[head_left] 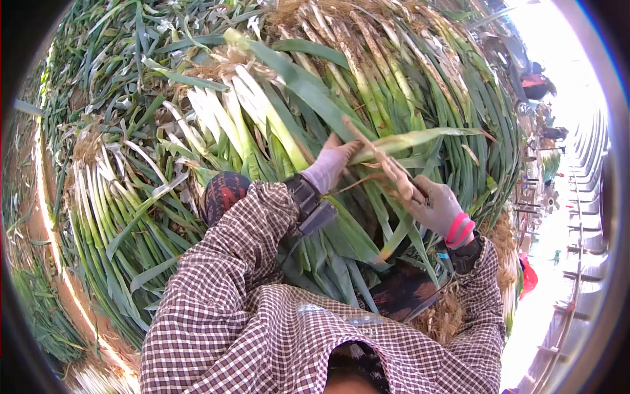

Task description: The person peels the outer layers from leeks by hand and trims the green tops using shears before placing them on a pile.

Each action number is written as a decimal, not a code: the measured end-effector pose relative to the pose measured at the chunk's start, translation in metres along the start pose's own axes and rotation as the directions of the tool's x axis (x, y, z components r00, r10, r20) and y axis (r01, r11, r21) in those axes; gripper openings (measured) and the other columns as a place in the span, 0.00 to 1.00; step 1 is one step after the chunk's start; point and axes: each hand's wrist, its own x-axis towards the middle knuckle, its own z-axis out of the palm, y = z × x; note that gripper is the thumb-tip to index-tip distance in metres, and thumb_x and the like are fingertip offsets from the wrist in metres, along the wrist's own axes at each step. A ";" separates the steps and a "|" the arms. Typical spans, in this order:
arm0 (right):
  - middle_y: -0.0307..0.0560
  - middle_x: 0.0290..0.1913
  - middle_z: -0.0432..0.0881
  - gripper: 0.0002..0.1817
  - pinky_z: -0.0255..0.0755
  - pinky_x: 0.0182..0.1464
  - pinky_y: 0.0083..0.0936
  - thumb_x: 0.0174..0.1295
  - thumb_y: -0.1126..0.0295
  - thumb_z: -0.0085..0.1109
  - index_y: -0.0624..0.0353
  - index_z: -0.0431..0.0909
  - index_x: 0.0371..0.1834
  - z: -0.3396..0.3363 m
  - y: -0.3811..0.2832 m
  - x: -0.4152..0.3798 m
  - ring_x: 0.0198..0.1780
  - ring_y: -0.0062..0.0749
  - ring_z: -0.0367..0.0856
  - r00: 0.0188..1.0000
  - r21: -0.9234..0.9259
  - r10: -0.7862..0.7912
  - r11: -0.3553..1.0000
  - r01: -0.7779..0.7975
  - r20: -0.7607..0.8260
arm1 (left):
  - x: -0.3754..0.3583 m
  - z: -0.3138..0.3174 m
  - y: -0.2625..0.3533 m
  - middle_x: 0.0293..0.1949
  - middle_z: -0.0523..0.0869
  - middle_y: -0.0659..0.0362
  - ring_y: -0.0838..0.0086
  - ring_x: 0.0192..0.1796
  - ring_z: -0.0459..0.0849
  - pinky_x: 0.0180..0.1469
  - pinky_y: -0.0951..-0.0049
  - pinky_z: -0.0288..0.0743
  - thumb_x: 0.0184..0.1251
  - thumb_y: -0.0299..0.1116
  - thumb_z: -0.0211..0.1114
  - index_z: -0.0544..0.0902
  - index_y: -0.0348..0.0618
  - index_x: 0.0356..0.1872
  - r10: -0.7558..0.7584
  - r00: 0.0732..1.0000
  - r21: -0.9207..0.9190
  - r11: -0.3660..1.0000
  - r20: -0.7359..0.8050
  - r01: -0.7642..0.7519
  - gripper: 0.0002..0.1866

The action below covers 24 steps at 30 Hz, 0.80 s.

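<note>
My left hand (331, 164), in a pale glove, is closed around a green onion (400, 140) whose leaves stick out to the upper left and to the right. My right hand (436, 205), gloved with a pink cuff, pinches a withered brown leaf (384, 161) that slants up across the green ones. The two hands are a short way apart, over a heap of long green leaves (341, 230). Just beyond my left hand lies a bundle of green onions (259, 111) with white stems and roots pointing away.
More green onions with soil-stained stems (367, 72) lie at the top. Another bundle (105, 197) rests at left beside a patterned shoe (225, 194). Loose leaves (118, 59) cover the ground at upper left. Dry roots (443, 318) show near my right forearm. A row of metal framing (577, 243) runs along the right.
</note>
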 end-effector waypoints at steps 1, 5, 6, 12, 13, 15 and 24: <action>0.60 0.26 0.79 0.17 0.72 0.32 0.41 0.61 0.56 0.65 0.60 0.76 0.36 -0.002 0.000 0.001 0.31 0.59 0.81 1.000 -0.060 0.015 0.998 -0.016 -0.009 | 0.001 -0.005 -0.001 0.51 0.85 0.49 0.64 0.47 0.86 0.50 0.67 0.81 0.62 0.29 0.70 0.71 0.33 0.63 0.030 0.997 0.138 0.990 -0.073 -0.020 0.29; 0.59 0.26 0.80 0.17 0.73 0.33 0.41 0.61 0.56 0.65 0.61 0.77 0.34 -0.001 -0.008 0.000 0.31 0.56 0.82 0.995 -0.010 0.053 0.999 -0.052 0.088 | -0.011 -0.005 0.002 0.48 0.85 0.46 0.64 0.46 0.86 0.46 0.68 0.83 0.55 0.33 0.77 0.68 0.30 0.64 0.043 0.985 0.347 0.938 -0.166 0.017 0.38; 0.59 0.25 0.80 0.17 0.73 0.33 0.41 0.61 0.56 0.65 0.61 0.77 0.34 0.001 -0.007 -0.001 0.31 0.56 0.82 0.990 0.024 0.057 0.998 -0.060 0.131 | -0.012 -0.005 0.004 0.48 0.85 0.45 0.64 0.47 0.86 0.46 0.68 0.83 0.53 0.33 0.78 0.67 0.31 0.65 0.032 0.985 0.420 0.907 -0.170 0.043 0.40; 0.61 0.25 0.81 0.24 0.75 0.33 0.46 0.63 0.46 0.59 0.60 0.76 0.30 0.017 -0.009 0.017 0.30 0.58 0.83 0.999 -0.344 0.029 0.938 -0.042 -0.045 | -0.031 -0.007 0.001 0.55 0.81 0.50 0.65 0.56 0.82 0.48 0.67 0.82 0.58 0.30 0.75 0.62 0.37 0.68 -0.124 0.988 0.084 0.990 0.090 0.116 0.40; 0.61 0.25 0.81 0.25 0.75 0.33 0.46 0.63 0.45 0.59 0.60 0.76 0.30 0.016 -0.012 0.023 0.30 0.58 0.83 0.995 -0.392 0.037 0.917 -0.070 -0.091 | -0.038 -0.005 0.013 0.53 0.82 0.49 0.65 0.54 0.83 0.48 0.68 0.81 0.57 0.30 0.75 0.63 0.38 0.69 -0.166 0.984 0.087 0.983 0.063 0.161 0.40; 0.60 0.24 0.81 0.25 0.75 0.32 0.47 0.64 0.45 0.59 0.59 0.76 0.32 0.013 -0.016 0.026 0.30 0.59 0.83 0.991 -0.392 0.049 0.915 -0.093 -0.121 | -0.032 -0.006 0.003 0.48 0.84 0.51 0.68 0.44 0.85 0.37 0.69 0.79 0.61 0.32 0.72 0.66 0.37 0.66 -0.090 0.994 0.013 0.996 0.059 0.090 0.34; 0.58 0.26 0.81 0.20 0.73 0.35 0.43 0.61 0.51 0.62 0.59 0.78 0.37 0.011 -0.027 0.022 0.32 0.57 0.82 0.992 -0.197 0.058 0.980 -0.035 0.109 | -0.041 -0.013 0.012 0.36 0.82 0.59 0.78 0.26 0.76 0.21 0.76 0.66 0.67 0.31 0.63 0.71 0.37 0.61 -0.208 0.976 0.114 0.970 -0.066 0.214 0.22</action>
